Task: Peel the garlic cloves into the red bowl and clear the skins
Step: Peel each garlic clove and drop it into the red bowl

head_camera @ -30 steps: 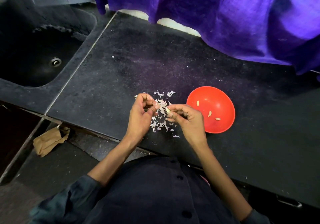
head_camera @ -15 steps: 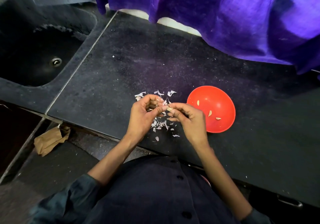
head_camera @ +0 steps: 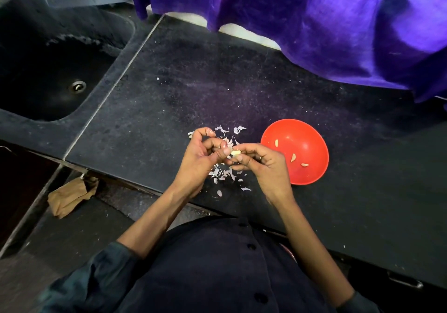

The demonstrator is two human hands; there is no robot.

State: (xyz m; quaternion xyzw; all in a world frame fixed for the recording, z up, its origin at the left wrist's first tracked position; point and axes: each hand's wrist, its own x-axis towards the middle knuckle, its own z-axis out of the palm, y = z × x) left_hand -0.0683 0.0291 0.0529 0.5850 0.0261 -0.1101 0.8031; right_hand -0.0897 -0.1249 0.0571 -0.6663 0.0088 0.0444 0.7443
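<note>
A small garlic clove [head_camera: 235, 153] sits right between the two hands, above the dark counter [head_camera: 169, 100]. The left hand [head_camera: 200, 158] and the right hand [head_camera: 263, 165] both have bent fingers and pinch it, one at each end. Torn skins [head_camera: 223, 173] lie under and around the hands. The red bowl [head_camera: 312, 167] is just beside the right hand (three peeled cloves [head_camera: 293, 158] lie in it). A purple cloth [head_camera: 314, 22] hangs at the back. The held clove lies sideways, left to right.
</note>
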